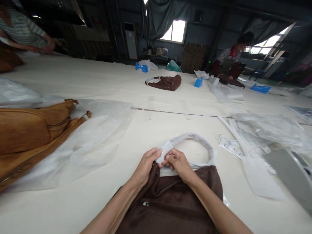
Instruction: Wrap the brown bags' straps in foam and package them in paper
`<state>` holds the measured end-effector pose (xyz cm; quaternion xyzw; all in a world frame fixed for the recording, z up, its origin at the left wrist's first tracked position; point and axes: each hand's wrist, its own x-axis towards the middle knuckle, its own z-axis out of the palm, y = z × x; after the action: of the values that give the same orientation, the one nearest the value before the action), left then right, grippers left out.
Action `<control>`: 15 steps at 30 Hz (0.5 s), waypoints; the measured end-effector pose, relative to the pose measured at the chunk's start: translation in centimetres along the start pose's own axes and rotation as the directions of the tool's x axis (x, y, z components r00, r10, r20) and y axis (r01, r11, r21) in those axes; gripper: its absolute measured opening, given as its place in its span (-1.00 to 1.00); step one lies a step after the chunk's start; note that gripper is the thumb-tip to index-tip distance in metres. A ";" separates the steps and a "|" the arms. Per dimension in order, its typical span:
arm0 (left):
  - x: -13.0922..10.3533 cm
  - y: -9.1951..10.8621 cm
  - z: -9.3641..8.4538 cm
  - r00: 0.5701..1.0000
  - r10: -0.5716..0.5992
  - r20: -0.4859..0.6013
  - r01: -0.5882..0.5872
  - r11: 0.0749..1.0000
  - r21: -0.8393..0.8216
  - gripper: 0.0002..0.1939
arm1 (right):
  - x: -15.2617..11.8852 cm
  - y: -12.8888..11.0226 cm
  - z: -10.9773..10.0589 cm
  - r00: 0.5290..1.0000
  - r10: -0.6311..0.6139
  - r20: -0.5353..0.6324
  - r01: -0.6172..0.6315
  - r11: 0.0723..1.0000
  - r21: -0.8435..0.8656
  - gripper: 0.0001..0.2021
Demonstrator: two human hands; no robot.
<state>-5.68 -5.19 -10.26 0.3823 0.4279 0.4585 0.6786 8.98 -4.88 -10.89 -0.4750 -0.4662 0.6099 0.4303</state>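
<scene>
A dark brown handbag [180, 208] lies before me on the white table. Its handle [195, 138] arches away from me, wrapped in white protective material. At the handle's left end, my left hand [147, 164] pinches the white wrapping [165, 152] between thumb and fingers. My right hand [176, 162] is closed on the same wrapping from the right side, its fingertips curled and partly hidden. A small gold-coloured zip pull [145, 204] shows on the bag's front.
Tan bags [31, 130] lie on clear plastic sheeting [95, 139] at left. Plastic bags [265, 130], tags [229, 145] and a grey panel [290, 175] are at right. Another brown bag [168, 83] sits farther back. Two people work across the table, one at left [26, 32], one at right [229, 60].
</scene>
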 end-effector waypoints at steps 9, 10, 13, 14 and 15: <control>-0.6 -0.5 0.0 0.995 -0.059 0.079 0.064 0.996 -0.063 -0.54 | 0.7 0.1 0.8 0.993 -0.102 0.063 0.096 0.992 0.086 -0.88; -0.7 -0.5 0.0 0.994 -0.064 0.087 0.069 0.996 -0.057 -0.50 | 0.7 0.1 0.8 0.992 -0.102 0.072 0.096 0.992 0.083 -0.87; -0.9 -0.5 0.1 0.994 -0.061 0.091 0.064 0.997 -0.036 -0.44 | 0.7 0.3 0.7 0.995 -0.091 0.047 0.089 0.995 0.036 -0.87; -0.9 -0.6 0.1 0.994 -0.061 0.094 0.064 0.998 -0.030 -0.45 | 0.8 0.5 0.7 0.996 -0.082 0.019 0.081 0.997 0.013 -0.88; -0.8 -0.6 0.1 0.993 -0.064 0.101 0.067 0.998 -0.020 -0.46 | 1.0 0.7 0.7 0.997 -0.073 -0.023 0.073 0.997 -0.015 -0.89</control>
<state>-5.57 -6.18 -10.57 0.3825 0.4002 0.4212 0.7185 8.10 -4.19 -11.70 -0.4678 -0.4825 0.5848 0.4542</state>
